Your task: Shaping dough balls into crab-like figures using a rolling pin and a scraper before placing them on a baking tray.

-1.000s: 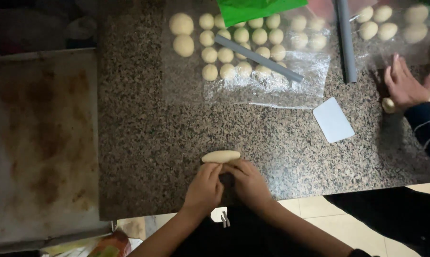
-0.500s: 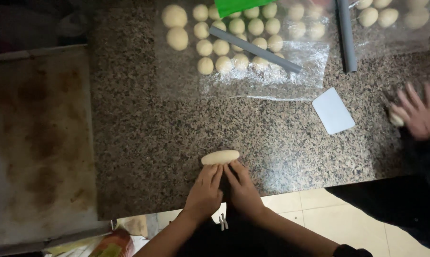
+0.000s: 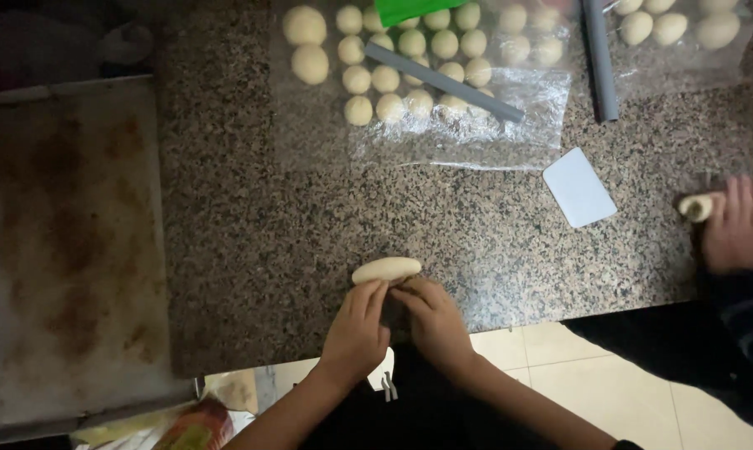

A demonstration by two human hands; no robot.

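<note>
From the head view, an oval dough piece [image 3: 386, 269] is seen lying crosswise on the granite counter [image 3: 251, 225], long axis left to right. It is met at its near edge by the left hand [image 3: 357, 327] and right hand [image 3: 433, 318], fingers extended, neither closed around it.

Both forearms are bare, with no sleeves, rings or watch on the left hand [image 3: 358, 329] or right hand [image 3: 435, 321]

My left hand [image 3: 356, 325] and right hand [image 3: 433, 321] touch the dough log [image 3: 386, 269] on the counter [image 3: 251, 250] (dough balls [image 3: 410, 62] well beyond).
</note>
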